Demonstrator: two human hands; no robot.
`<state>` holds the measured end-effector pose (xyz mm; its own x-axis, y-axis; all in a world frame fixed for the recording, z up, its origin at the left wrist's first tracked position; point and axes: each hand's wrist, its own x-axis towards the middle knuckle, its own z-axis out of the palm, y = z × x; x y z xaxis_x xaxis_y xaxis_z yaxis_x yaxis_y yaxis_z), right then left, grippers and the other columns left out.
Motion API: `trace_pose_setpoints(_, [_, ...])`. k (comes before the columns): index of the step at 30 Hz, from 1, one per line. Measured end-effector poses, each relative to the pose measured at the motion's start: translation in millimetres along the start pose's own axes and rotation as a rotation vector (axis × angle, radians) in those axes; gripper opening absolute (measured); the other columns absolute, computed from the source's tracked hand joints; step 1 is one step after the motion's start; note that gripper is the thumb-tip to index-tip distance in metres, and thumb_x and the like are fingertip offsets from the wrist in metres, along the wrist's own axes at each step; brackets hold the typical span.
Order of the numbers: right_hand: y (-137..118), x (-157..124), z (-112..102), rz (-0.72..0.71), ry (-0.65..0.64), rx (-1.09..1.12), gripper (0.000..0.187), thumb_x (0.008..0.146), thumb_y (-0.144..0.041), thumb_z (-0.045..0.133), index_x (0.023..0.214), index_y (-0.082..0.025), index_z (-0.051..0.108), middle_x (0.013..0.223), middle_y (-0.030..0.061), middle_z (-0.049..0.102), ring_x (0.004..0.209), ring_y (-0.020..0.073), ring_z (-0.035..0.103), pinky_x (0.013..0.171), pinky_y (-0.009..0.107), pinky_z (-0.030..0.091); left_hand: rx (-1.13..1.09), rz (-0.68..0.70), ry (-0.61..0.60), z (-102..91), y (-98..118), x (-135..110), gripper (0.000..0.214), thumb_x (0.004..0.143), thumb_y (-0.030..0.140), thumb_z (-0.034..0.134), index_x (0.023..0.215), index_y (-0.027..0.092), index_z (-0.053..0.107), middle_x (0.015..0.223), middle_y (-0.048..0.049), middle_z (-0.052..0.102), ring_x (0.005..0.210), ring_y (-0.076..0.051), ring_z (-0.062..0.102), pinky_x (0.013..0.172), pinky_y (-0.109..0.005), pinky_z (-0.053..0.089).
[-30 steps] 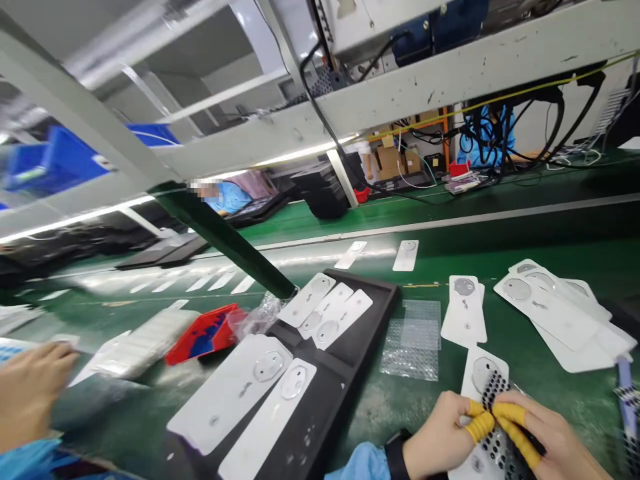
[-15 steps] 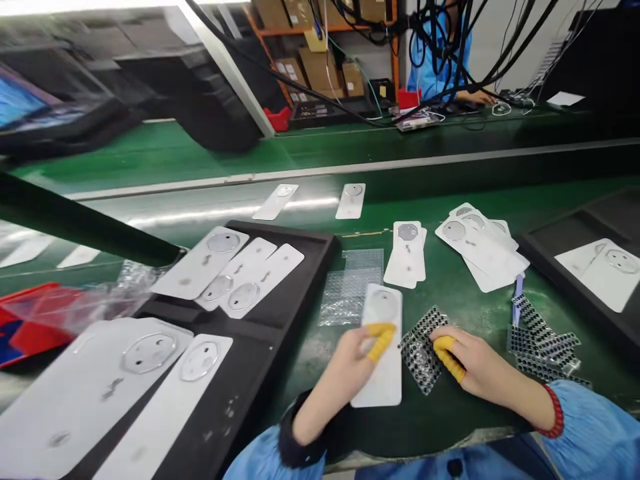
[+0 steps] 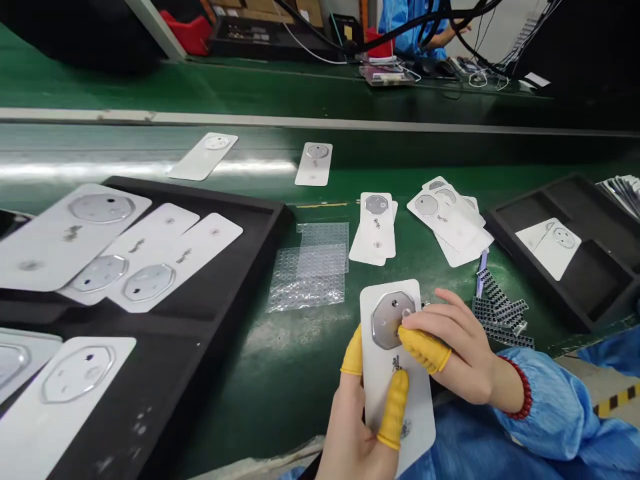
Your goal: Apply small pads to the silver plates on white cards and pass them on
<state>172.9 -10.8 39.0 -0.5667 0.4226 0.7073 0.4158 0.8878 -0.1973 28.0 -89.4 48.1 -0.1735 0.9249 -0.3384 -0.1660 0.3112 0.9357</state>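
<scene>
Just right of the clear bubble-wrap sheet (image 3: 310, 277), the left hand (image 3: 363, 427) is pinching the thin white plastic plate (image 3: 417, 400) by its long edges. The right hand (image 3: 453, 347) is pressing its silver octagon (image 3: 385, 320), grasping nothing visible. Probably light, stiff, slippery.

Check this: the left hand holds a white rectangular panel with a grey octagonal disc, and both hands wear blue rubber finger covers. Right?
Not quite. In the head view the rubber finger covers are yellow, not blue; the left hand does hold the white rectangular panel.

text: none legible | white plate (image 3: 387, 370): small dark printed mark, unreadable
</scene>
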Motion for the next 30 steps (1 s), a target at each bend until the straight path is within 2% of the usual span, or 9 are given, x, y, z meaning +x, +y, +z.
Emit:
trace_pose_setpoints(4, [2, -5, -9, -0.028, -0.069, 0.020, 0.025, 0.089, -0.004, 0.039, 0.095, -0.007, 0.063, 0.102, 0.0130, 0.067, 0.097, 0.0179, 0.062, 0.102, 0.044, 0.046, -0.012, 0.031, 0.008, 3.7, -8, -2, 0.062, 0.087, 0.041, 0.062, 0.142, 0.021, 0.043, 0.133, -0.0110, 0.062, 0.118, -0.028, 0.062, 0.100, -0.036, 0.051])
trace_pose_setpoints(9, [5, -11, -12, -0.023, -0.137, 0.048, 0.029, 0.091, -0.006, 0.036, 0.103, -0.004, 0.062, 0.102, 0.0145, 0.068, 0.101, 0.0182, 0.063, 0.104, 0.043, 0.046, 0.002, 0.036, 0.008, 5.2, -15, -6, 0.063, 0.087, 0.042, 0.062, 0.143, 0.022, 0.042, 0.136, -0.0104, 0.060, 0.121, -0.028, 0.060, 0.098, -0.035, 0.052])
trace_pose_setpoints(14, [3, -15, -9, -0.033, -0.070, 0.059, 0.016, 0.089, -0.009, 0.048, 0.087, -0.008, 0.064, 0.104, 0.0142, 0.067, 0.104, 0.0203, 0.063, 0.100, 0.046, 0.051, -0.001, -0.066, -0.043, 3.9, -8, -7, 0.069, 0.086, 0.043, 0.063, 0.146, 0.020, 0.039, 0.136, -0.0113, 0.060, 0.120, -0.030, 0.060, 0.092, -0.034, 0.056])
trace_pose_setpoints(17, [2, -15, -10, -0.045, -0.061, 0.032, 0.008, 0.086, -0.011, 0.057, 0.085, -0.009, 0.064, 0.105, 0.0143, 0.067, 0.104, 0.0205, 0.063, 0.098, 0.044, 0.053, -0.036, -0.067, -0.055, 4.9, -4, -7, 0.071, 0.086, 0.042, 0.064, 0.147, 0.020, 0.037, 0.136, -0.0116, 0.061, 0.118, -0.030, 0.062, 0.090, -0.033, 0.057])
trace_pose_setpoints(22, [1, -14, -16, -0.075, -0.086, 0.021, 0.017, 0.091, -0.015, 0.051, 0.090, -0.008, 0.067, 0.106, 0.0152, 0.067, 0.107, 0.0213, 0.063, 0.096, 0.041, 0.055, -0.045, -0.011, -0.033, 6.7, -6, -8, 0.064, 0.084, 0.038, 0.066, 0.142, 0.022, 0.047, 0.131, -0.0114, 0.064, 0.113, -0.031, 0.065, 0.097, -0.040, 0.053])
trace_pose_setpoints(25, [1, -15, -18, -0.062, -0.081, -0.023, 0.015, 0.090, -0.015, 0.055, 0.093, -0.008, 0.067, 0.107, 0.0149, 0.067, 0.108, 0.0216, 0.062, 0.096, 0.040, 0.054, -0.030, -0.026, -0.018, 5.4, -7, -7, 0.063, 0.082, 0.040, 0.067, 0.140, 0.023, 0.050, 0.125, -0.0097, 0.068, 0.112, -0.031, 0.066, 0.096, -0.040, 0.054])
trace_pose_setpoints(30, [2, -16, -20, -0.053, -0.096, -0.031, 0.019, 0.092, -0.018, 0.050, 0.097, -0.008, 0.065, 0.108, 0.0165, 0.066, 0.111, 0.0219, 0.061, 0.094, 0.041, 0.056, -0.008, -0.065, 0.018, 6.6, -13, 4, 0.056, 0.085, 0.043, 0.060, 0.139, 0.030, 0.052, 0.111, -0.0012, 0.074, 0.112, -0.030, 0.065, 0.094, -0.040, 0.056])
